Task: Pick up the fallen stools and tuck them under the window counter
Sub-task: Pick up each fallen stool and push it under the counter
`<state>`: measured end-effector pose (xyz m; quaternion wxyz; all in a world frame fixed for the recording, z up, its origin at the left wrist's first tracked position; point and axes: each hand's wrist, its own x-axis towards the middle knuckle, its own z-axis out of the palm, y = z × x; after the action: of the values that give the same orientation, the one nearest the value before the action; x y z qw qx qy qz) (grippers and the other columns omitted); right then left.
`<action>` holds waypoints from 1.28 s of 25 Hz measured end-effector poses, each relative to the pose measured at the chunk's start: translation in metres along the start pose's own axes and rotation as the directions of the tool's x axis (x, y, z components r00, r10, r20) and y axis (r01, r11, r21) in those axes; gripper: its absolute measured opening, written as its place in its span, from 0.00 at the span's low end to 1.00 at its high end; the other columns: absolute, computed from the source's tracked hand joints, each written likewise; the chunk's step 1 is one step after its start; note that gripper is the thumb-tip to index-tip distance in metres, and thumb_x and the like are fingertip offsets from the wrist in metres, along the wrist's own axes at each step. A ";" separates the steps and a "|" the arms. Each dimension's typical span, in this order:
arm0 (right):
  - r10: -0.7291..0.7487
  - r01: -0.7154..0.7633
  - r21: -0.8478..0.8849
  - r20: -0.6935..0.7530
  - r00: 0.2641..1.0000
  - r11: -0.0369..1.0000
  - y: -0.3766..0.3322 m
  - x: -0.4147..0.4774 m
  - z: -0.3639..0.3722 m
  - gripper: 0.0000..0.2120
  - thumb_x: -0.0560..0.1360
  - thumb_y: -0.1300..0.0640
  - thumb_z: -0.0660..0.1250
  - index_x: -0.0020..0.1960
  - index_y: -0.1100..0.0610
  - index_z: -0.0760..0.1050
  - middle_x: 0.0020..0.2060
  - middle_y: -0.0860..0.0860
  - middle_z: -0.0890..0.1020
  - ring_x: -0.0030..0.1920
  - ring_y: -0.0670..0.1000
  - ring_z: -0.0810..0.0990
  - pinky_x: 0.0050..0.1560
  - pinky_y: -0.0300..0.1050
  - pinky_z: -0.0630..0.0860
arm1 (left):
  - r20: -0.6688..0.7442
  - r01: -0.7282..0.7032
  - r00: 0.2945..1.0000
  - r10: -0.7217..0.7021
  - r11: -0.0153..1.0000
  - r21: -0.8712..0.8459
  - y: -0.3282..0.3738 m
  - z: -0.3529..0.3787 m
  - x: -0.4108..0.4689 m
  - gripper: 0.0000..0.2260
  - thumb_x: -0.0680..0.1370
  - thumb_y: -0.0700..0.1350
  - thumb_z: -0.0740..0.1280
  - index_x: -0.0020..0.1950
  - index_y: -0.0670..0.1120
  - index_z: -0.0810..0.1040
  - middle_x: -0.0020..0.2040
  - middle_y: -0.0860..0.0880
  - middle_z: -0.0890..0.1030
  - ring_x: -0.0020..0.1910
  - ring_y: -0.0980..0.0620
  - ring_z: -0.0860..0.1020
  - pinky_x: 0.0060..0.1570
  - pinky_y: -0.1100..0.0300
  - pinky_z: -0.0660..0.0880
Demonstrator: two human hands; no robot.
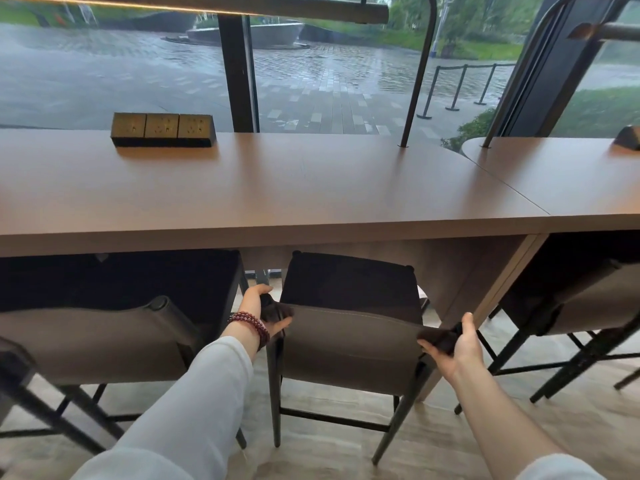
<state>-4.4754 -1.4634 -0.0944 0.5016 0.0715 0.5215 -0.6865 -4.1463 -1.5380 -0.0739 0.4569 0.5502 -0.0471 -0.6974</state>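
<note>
Both hands grip an upright stool (349, 337) by its backrest corners, left hand (265, 315), right hand (457, 344), its seat partly under the bench's (311, 188) front edge, between two neighbouring stools.

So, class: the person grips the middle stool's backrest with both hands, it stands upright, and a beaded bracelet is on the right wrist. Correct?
Not quite. The head view shows the beaded bracelet on the left wrist. Both hands, left and right, do grip the upright middle stool.
</note>
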 end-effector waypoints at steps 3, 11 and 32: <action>-0.016 0.016 -0.011 -0.009 1.000 1.000 0.003 -0.003 0.000 0.28 0.75 0.39 0.64 0.69 0.54 0.67 0.60 0.55 0.74 0.53 0.59 0.76 0.56 0.64 0.74 | -0.006 0.009 1.000 -0.008 0.999 0.043 0.001 0.000 -0.003 0.15 0.71 0.51 0.70 0.52 0.46 0.72 0.49 0.41 0.76 0.44 0.40 0.79 0.38 0.44 0.78; 0.069 -0.063 -0.109 0.052 0.996 0.992 0.012 -0.041 0.003 0.26 0.75 0.40 0.63 0.68 0.52 0.66 0.65 0.57 0.75 0.60 0.63 0.75 0.58 0.64 0.73 | -0.010 -0.174 0.983 0.184 0.946 0.275 0.009 -0.004 -0.030 0.33 0.72 0.60 0.65 0.73 0.46 0.65 0.71 0.45 0.69 0.68 0.46 0.70 0.68 0.50 0.65; -0.231 0.231 -0.024 -0.205 0.951 0.973 -0.100 -0.239 -0.372 0.12 0.78 0.50 0.59 0.55 0.55 0.75 0.45 0.55 0.83 0.43 0.52 0.81 0.37 0.44 0.76 | 0.661 -0.337 0.673 -0.332 0.658 0.673 -0.297 0.136 -0.214 0.08 0.80 0.47 0.61 0.57 0.46 0.72 0.52 0.42 0.81 0.48 0.44 0.81 0.45 0.52 0.77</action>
<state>-4.5936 -1.0290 -0.0473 0.3612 0.0810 0.5757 -0.7291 -4.4356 -1.2782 -0.0344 0.1273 0.3555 -0.5125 -0.7712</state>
